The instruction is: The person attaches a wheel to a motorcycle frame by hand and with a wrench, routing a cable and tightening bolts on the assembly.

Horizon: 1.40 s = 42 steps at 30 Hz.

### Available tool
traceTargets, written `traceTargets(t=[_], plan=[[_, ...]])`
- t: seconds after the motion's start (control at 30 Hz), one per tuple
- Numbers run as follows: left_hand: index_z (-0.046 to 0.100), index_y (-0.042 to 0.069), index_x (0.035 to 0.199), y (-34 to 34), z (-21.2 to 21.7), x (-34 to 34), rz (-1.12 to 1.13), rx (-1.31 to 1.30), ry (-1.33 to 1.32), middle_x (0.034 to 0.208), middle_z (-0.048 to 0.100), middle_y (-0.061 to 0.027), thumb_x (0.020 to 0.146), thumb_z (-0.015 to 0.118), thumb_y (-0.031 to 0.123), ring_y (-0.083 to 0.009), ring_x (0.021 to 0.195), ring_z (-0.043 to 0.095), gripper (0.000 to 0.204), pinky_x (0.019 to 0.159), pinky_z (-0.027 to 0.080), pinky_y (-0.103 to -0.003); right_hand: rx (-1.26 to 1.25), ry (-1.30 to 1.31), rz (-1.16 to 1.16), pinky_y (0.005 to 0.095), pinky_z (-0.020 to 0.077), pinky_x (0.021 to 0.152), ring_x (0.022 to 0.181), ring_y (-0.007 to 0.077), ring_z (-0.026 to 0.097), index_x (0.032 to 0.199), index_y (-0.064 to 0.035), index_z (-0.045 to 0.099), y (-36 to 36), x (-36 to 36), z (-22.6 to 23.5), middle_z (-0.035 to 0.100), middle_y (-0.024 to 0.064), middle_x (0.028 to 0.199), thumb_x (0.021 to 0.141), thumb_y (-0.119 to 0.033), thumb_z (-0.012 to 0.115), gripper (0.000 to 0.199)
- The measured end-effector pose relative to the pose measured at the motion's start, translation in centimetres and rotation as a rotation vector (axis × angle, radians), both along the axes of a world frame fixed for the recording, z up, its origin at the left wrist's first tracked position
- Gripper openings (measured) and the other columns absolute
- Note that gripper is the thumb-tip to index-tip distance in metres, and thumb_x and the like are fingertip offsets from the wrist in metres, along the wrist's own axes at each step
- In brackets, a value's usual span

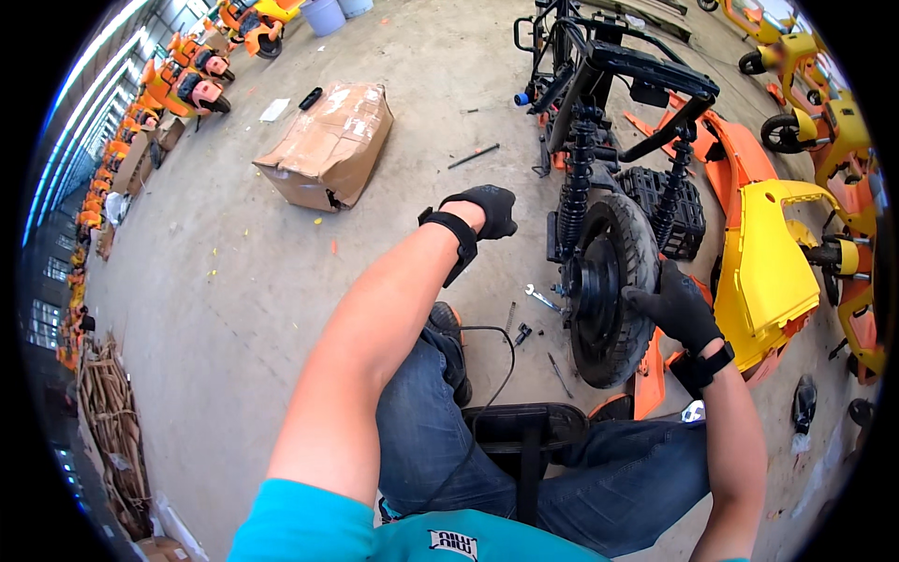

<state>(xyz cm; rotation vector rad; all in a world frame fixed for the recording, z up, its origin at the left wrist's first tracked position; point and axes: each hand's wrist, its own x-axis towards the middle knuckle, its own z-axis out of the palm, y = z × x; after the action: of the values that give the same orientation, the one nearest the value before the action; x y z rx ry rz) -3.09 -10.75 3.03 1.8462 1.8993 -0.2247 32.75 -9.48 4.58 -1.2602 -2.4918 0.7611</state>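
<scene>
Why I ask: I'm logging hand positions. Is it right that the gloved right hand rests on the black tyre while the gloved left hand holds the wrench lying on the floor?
Not quite. The head view shows the right hand on the tyre, but the left hand is raised in the air and holds nothing. The wrench lies untouched on the floor beside the wheel.

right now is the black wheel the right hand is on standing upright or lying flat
Upright. The black wheel stands on its tread on the concrete floor, held in the frame's shock absorbers, with the right hand resting on its tyre.

I count one black rear tyre [609, 281]; two shock absorbers [573, 192]; one cardboard box [328, 142]; one spanner [541, 298]; my two gloved hands [676, 307].
</scene>
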Motion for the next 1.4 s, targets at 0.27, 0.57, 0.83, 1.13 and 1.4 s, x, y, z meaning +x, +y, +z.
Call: traceTargets(t=[0.27,0.57,0.83,1.13,1.4], plan=[[0.058,0.003,0.116,0.1,-1.0,-0.3,-0.063,0.099,0.009,0.115,0.061,-0.0218,0.082,0.065,0.037,-0.0367,0.109,0.058,0.048,0.092,0.047,-0.043,0.142,-0.011,0.082,0.0428,0.0458,0.060,0.066,0.0363,0.059,0.093,0.0043,0.052,0.7,0.8,-0.2,0.057,0.0199,0.070,0.078,-0.052,0.069,0.061],[0.058,0.001,0.116,-0.4,-0.2,-0.4,-0.011,0.076,0.000,0.110,0.063,-0.0218,0.082,0.063,0.033,-0.0349,0.106,0.059,0.047,0.091,0.047,-0.041,0.174,-0.130,0.053,0.0389,0.0486,0.055,0.064,0.0346,0.062,0.093,0.0105,0.050,0.8,0.6,-1.9,0.059,0.0219,0.068,0.077,-0.053,0.069,0.068],[0.059,-0.002,0.113,0.5,-1.3,-0.9,-0.120,0.135,-0.025,0.104,0.066,-0.0213,0.083,0.064,0.032,-0.0333,0.096,0.064,0.046,0.084,0.051,-0.039,0.161,-0.120,0.012,0.0433,0.0508,0.066,0.076,0.0392,0.064,0.092,0.0092,0.055,1.2,0.9,-1.9,0.063,0.0265,0.080,0.078,-0.053,0.067,0.065],[0.060,0.001,0.113,0.5,-0.8,-0.8,-0.006,0.020,-0.042,0.106,0.065,-0.0218,0.082,0.064,0.033,-0.0344,0.102,0.061,0.045,0.088,0.048,-0.040,0.121,-0.173,-0.126,0.0445,0.0512,0.068,0.080,0.0415,0.065,0.098,0.0080,0.051,0.8,1.2,0.7,0.063,0.0278,0.079,0.086,-0.056,0.057,0.065],[0.061,0.001,0.111,0.8,-1.7,-1.4,-0.144,0.094,-0.012,0.107,0.064,-0.0229,0.082,0.064,0.037,-0.0356,0.103,0.061,0.046,0.089,0.048,-0.040,0.042,-0.178,-0.141,0.0475,0.0487,0.074,0.085,0.0436,0.062,0.097,0.0051,0.053,1.6,2.1,0.7,0.062,0.0289,0.085,0.086,-0.051,0.060,0.058]])
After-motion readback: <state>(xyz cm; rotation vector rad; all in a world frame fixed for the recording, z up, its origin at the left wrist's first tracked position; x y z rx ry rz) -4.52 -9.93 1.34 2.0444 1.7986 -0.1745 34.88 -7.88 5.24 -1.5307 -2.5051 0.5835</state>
